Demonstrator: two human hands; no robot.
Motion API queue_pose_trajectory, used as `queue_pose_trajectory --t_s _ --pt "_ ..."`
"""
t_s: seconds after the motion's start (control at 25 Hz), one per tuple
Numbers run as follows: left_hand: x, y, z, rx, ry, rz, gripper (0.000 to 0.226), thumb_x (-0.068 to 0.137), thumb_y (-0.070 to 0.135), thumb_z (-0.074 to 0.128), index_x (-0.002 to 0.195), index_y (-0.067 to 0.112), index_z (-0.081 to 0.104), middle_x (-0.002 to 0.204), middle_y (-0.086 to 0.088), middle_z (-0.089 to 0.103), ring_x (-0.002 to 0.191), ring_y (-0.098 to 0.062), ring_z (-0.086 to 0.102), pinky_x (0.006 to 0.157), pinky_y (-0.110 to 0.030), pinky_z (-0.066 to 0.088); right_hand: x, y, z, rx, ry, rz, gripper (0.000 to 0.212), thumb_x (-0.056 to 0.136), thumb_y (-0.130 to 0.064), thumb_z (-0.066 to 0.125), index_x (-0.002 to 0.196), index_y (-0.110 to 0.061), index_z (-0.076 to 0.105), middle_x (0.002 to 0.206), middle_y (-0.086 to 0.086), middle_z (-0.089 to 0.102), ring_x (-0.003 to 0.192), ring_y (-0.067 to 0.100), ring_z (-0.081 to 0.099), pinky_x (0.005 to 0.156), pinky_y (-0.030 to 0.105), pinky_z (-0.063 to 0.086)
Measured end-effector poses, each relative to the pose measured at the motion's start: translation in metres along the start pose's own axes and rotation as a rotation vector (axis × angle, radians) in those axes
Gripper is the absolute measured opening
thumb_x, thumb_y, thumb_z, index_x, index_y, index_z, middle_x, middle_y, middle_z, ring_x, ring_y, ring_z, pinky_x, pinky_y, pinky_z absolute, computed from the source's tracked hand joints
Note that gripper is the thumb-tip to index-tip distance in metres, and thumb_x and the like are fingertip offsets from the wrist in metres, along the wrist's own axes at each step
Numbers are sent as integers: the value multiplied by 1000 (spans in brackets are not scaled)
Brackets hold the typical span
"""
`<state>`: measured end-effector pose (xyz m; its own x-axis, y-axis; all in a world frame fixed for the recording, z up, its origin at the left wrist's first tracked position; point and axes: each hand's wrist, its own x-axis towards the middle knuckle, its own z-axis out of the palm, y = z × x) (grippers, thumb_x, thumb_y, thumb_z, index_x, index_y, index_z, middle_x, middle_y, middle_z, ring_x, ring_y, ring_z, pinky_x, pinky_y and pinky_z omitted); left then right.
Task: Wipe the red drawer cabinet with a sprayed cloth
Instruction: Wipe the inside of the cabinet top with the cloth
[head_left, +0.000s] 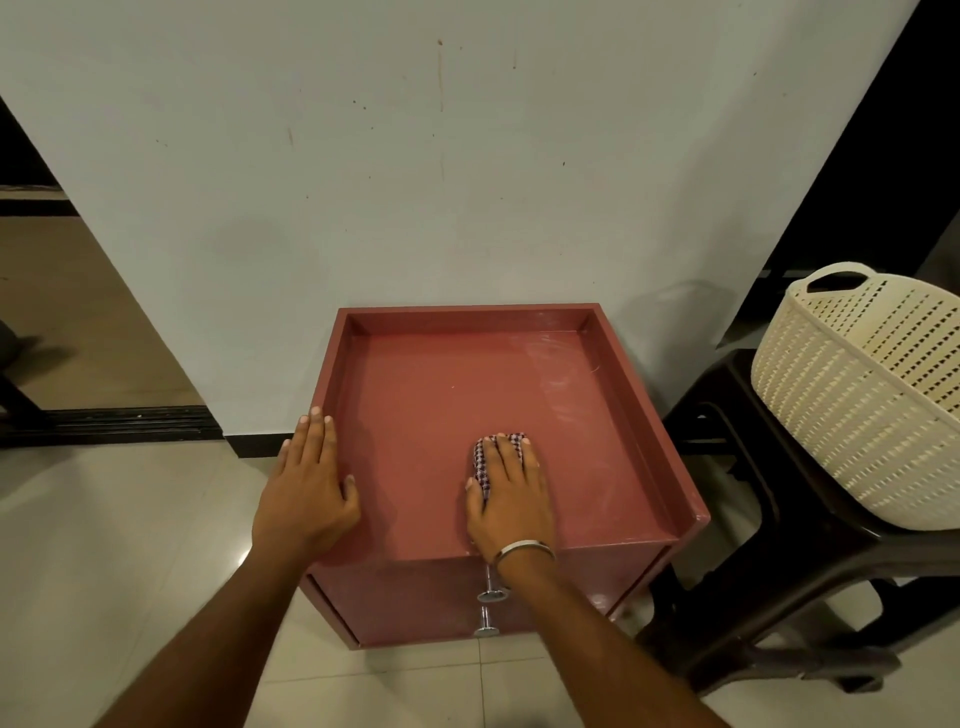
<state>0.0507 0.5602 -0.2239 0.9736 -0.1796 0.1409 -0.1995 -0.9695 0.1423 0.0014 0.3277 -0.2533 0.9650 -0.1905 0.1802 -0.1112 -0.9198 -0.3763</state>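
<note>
Flat-fingered, right hand (511, 488) presses cloth (488, 460); left hand (306, 483) rests on cabinet (431, 395) rim.

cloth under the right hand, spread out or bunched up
Bunched up: the cloth is a small wad, mostly covered by the right hand.

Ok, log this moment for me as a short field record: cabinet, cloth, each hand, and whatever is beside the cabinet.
cabinet: red drawer cabinet against the wall, top recessed with a raised rim
cloth: checked cloth bunched on the cabinet top, near the front
right hand: right hand flat on the cloth, pressing it down; metal bangle on the wrist
left hand: left hand flat on the cabinet's left rim
surface: pale smears at the right back of the top
drawer knobs: two metal knobs on the front
beside: cream basket on a dark stool to the right
</note>
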Motion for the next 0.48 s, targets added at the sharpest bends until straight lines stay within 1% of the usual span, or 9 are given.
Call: queue_pose_trajectory --t_s 0.12,0.24,0.28,0.36,0.48 --pt "-4 2 1 49 14 -4 78 84 39 26 152 2 11 160 -14 5 149 -24 3 121 -40 5 0 17 -7 -10 -13 -64 63 87 -45 24 145 -21 33 155 -2 29 147 22 13 121 36 14" --pt "-8 13 4 95 62 45 74 84 33 26 149 0 21 158 -16 17 148 -26 10 121 -42 5 1 49 -20 -59 19 -21 67 86 -46 17 147 -21 30 156 -3 26 147 20 11 121 34 12" --pt "-8 19 6 92 65 72 73 84 32 25 149 1 21 158 -15 17 148 -25 10 121 -40 3 1 56 -24 -68 29 -1 68 86 -47 15 147 -21 29 156 -3 26 147 20 11 121 33 12" --pt "-8 36 11 17 31 89 71 86 32 22 151 4 16 160 -10 11 149 -21 5 121 -36 -2 2 62 -26 -69 28 33 69 85 -47 14 147 -20 28 156 -2 25 147 20 10 121 34 11" --pt "-11 65 24 -115 17 75 69 88 33 20 152 7 13 161 -8 9 149 -18 3 121 -35 -1 2 48 -21 -68 16 63 67 86 -45 17 147 -20 28 156 -1 25 147 23 9 121 36 11"
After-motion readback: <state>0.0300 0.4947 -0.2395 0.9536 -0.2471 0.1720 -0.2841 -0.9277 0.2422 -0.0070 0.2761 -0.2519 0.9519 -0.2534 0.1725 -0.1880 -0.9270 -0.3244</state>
